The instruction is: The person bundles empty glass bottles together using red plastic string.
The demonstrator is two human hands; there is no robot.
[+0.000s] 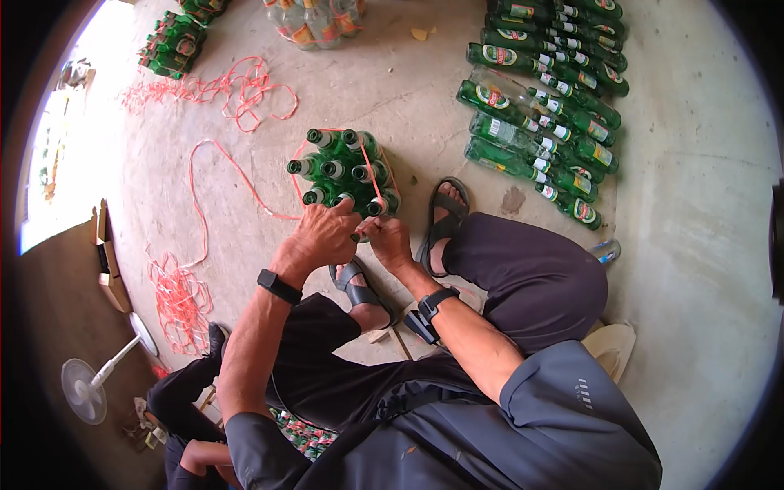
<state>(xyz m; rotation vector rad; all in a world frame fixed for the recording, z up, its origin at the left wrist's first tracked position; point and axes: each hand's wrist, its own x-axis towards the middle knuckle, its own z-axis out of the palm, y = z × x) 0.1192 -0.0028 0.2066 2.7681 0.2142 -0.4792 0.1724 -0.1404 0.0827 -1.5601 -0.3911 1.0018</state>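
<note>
A cluster of green glass bottles stands upright on the floor in front of me, necks up. Pinkish-red plastic string runs around the cluster and across its top on the right. My left hand is closed at the cluster's near side, where the loose string from the left runs in under it. My right hand pinches close beside it, its fingertips at the string by the nearest bottle necks. The fingers partly hide the string between the two hands.
Green bottles lie in rows at the right. Tangled string lies at the left, with another heap farther off. Bundled clear bottles and green bundles stand at the back. A fan and another person's arm are lower left.
</note>
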